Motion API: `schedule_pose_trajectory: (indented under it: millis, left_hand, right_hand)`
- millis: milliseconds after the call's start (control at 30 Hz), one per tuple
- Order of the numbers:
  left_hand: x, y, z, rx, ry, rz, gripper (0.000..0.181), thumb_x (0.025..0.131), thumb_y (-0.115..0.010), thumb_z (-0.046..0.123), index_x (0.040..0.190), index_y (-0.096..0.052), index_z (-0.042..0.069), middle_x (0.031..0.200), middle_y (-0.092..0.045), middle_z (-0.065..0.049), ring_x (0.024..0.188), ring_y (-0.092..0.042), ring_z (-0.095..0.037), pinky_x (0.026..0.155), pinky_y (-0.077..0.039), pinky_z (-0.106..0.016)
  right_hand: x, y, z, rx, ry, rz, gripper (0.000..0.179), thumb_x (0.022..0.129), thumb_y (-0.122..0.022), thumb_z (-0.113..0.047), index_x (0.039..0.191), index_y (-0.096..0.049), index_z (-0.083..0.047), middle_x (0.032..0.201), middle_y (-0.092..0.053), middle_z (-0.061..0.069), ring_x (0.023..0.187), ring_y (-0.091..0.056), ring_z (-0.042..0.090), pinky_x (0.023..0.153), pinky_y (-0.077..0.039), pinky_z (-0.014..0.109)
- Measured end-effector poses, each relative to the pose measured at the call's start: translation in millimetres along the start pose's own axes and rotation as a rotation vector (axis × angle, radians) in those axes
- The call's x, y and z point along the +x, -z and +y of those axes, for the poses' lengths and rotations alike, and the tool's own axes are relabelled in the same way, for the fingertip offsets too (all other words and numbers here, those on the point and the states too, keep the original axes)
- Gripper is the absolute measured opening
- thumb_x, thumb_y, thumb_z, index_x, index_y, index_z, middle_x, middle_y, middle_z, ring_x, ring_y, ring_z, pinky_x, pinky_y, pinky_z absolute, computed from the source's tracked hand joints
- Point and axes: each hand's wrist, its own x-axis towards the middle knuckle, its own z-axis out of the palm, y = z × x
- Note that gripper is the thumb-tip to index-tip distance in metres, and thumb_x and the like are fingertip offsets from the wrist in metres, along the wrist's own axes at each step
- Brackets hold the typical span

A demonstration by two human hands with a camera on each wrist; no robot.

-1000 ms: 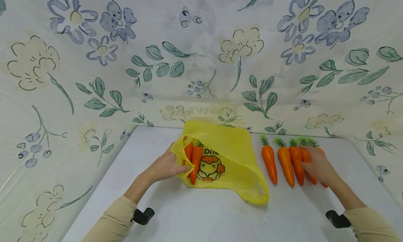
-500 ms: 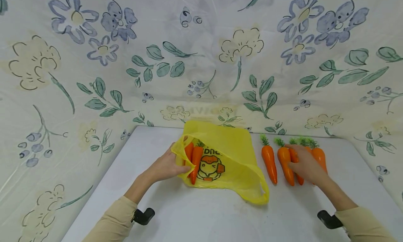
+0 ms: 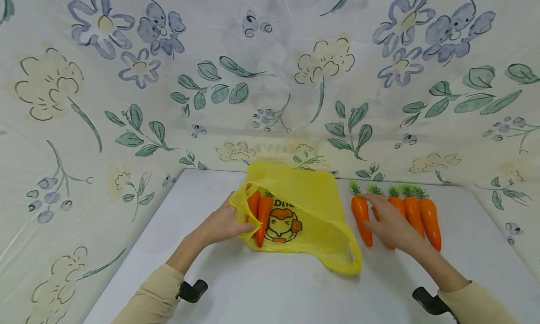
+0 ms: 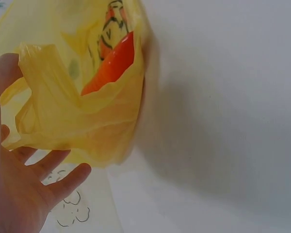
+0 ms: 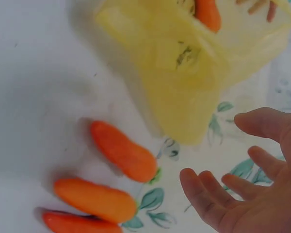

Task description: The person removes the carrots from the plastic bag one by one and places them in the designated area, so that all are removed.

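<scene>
A yellow plastic bag (image 3: 310, 188) lies on the white table, its mouth held apart on the left. Two orange carrots with green tops, one of them the front carrot (image 3: 264, 214), show inside that mouth. My left hand (image 3: 221, 223) holds the bag's handle edge between thumb and forefinger, with the other fingers spread in the left wrist view. To the right of the bag, my right hand (image 3: 394, 225) hovers over the row of carrots, fingers apart and nothing gripped. Its fingertips are right beside the leftmost carrot (image 3: 359, 211), and it partly covers the second one.
Several more carrots lie side by side on the right, the outermost carrot (image 3: 430, 221) tilted slightly. A flower-printed sheet (image 3: 270, 80) rises behind the white table (image 3: 295, 291). Black wrist cameras sit on both forearms, such as the left wrist camera (image 3: 193, 291).
My right hand has moved left along the row, from the rightmost carrots to the leftmost one, uncovering those on the right. My left hand and the bag have stayed put.
</scene>
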Motion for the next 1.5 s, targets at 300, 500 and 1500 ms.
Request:
schedule_pose_trajectory:
  millis: [300,500,1500]
  left_hand:
    - [-0.7,2.6,-1.2,0.021,-0.001,0.002,0.092,0.082,-0.074,0.035,0.154,-0.021,0.015,0.140,-0.040,-0.009,0.106,-0.053,-0.024,0.098,-0.050,-0.044]
    - [0.1,3.6,0.6,-0.008,0.002,0.002,0.094,0.082,-0.074,0.034,0.156,-0.019,0.017,0.140,-0.039,-0.009,0.103,-0.056,-0.024,0.091,-0.053,-0.038]
    - [-2.6,6.0,-3.8,-0.018,-0.008,0.018,0.089,0.080,-0.075,0.034,0.151,-0.025,0.012,0.137,-0.041,-0.010,0.097,-0.056,-0.024,0.082,-0.051,-0.032]
  right_hand:
    - [-11.7,-8,-40,0.084,0.078,-0.049,0.059,0.090,-0.067,-0.007,0.144,-0.046,-0.010,0.142,-0.049,0.019,0.119,-0.052,0.039,0.086,-0.055,0.046]
    - [-14.8,-22,-61,0.121,0.131,-0.137,0.053,0.089,-0.069,-0.007,0.139,-0.053,-0.015,0.139,-0.054,0.011,0.110,-0.058,0.029,0.074,-0.054,0.028]
    - [69.7,-138,-112,0.137,0.064,-0.241,0.062,0.086,-0.071,-0.008,0.144,-0.048,-0.005,0.143,-0.051,0.014,0.118,-0.054,0.030,0.102,-0.046,0.046]
